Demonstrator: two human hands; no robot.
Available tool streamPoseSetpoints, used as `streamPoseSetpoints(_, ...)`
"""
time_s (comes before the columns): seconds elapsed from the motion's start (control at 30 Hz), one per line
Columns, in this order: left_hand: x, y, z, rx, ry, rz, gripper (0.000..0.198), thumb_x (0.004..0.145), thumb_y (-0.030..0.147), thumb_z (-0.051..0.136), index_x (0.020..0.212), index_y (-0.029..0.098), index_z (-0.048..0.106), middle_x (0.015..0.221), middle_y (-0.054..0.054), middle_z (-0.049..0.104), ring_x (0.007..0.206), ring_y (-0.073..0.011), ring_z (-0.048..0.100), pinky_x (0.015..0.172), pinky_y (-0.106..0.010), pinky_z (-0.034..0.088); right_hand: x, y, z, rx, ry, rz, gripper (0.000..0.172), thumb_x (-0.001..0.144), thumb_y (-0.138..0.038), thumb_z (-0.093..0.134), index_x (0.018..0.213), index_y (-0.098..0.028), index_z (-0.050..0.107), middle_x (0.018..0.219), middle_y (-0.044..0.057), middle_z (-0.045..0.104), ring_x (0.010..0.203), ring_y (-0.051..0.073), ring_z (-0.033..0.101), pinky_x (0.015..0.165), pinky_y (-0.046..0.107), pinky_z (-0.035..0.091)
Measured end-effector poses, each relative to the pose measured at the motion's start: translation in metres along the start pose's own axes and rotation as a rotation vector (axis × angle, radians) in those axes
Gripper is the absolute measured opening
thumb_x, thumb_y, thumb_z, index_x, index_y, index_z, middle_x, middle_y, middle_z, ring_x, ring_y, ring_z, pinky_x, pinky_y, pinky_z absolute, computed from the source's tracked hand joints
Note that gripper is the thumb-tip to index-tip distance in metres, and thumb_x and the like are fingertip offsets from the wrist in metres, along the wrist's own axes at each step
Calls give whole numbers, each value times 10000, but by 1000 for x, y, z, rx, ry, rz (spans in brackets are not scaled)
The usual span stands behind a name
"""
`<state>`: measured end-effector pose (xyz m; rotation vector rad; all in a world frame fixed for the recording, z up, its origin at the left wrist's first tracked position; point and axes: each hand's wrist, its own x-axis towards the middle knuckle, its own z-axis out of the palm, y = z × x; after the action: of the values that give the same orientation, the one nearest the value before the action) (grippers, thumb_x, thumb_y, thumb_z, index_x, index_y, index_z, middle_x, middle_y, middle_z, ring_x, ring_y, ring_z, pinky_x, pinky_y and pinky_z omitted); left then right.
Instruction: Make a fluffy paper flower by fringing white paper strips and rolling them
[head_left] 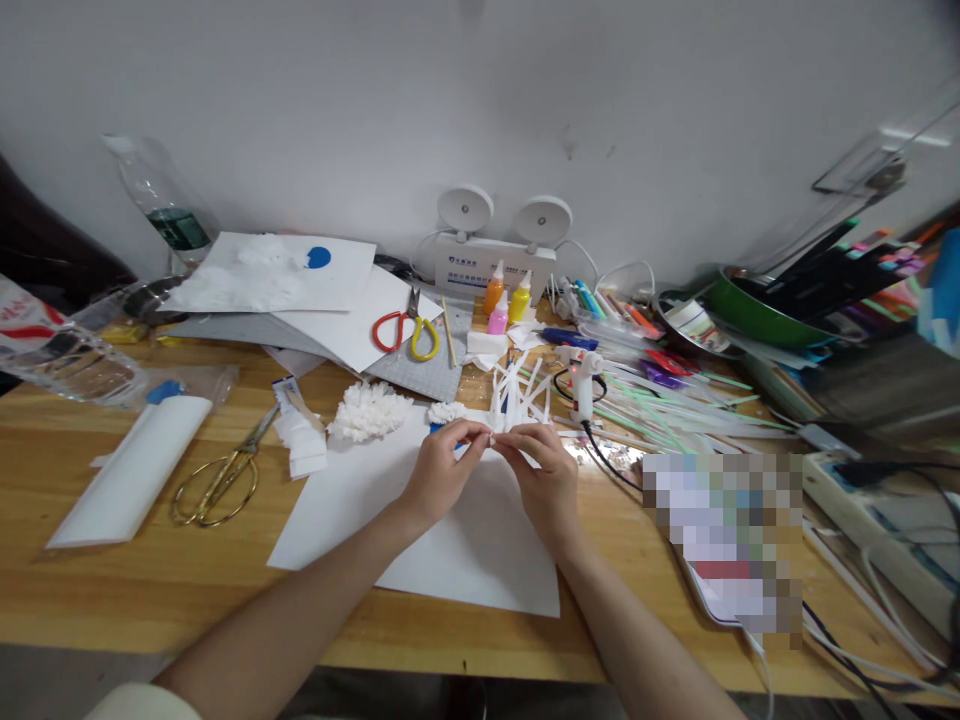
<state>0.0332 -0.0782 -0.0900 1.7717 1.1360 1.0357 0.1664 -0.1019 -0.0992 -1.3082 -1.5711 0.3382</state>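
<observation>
My left hand (444,468) and my right hand (546,475) meet fingertip to fingertip over a white sheet of paper (480,555). Both are pinched on a tiny white piece (491,440), mostly hidden by the fingers. Just beyond them lie loose white paper strips (519,388). A small ruffled white piece (445,411) sits on something blue behind my left hand, and a larger ruffled white cluster (370,411) rests farther left. The white glue gun (582,380) stands behind my right hand.
Gold scissors (217,485), a white paper roll (135,470) and bottles are at the left. Red-and-yellow-handled pliers (407,328) lie on stacked sheets behind. Paint bottles (495,290) stand at the back. Green and white strips (675,405), a blurred-out device (727,540) and a power strip (877,540) occupy the right.
</observation>
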Motion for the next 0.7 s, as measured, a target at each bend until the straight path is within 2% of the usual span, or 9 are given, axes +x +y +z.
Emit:
streamPoseSetpoints(0.17,-1,2,-1,14,-11,38,180,808,242,421,809,157,580,820,-41,602,804,-136,554,744,-246,418,-2,3,1,-36,30,-17,96,742,-198,571,738,-253,650,713,18,588,707,160,518,669,308,408)
streamPoseSetpoints(0.4,-2,4,0,25,-1,86,153,785,217,453,817,155,590,817,-43,600,802,-136,547,756,-258,415,-1,1,0,49,80,56,43,713,-209,604,747,-220,628,734,23,597,724,157,536,691,303,414)
streamPoseSetpoints(0.57,0,5,-3,-27,-12,92,149,731,281,545,789,157,605,792,-45,612,780,-146,551,757,-277,419,2,4,-1,234,-15,217,58,703,-249,607,741,-207,614,714,18,597,684,149,537,647,287,419)
streamPoseSetpoints(0.7,3,5,-7,-216,-97,-33,196,687,329,593,753,147,629,765,-51,634,754,-150,570,723,-268,435,3,11,-1,460,-100,336,83,667,-274,639,698,-201,615,668,6,592,634,136,532,607,272,421)
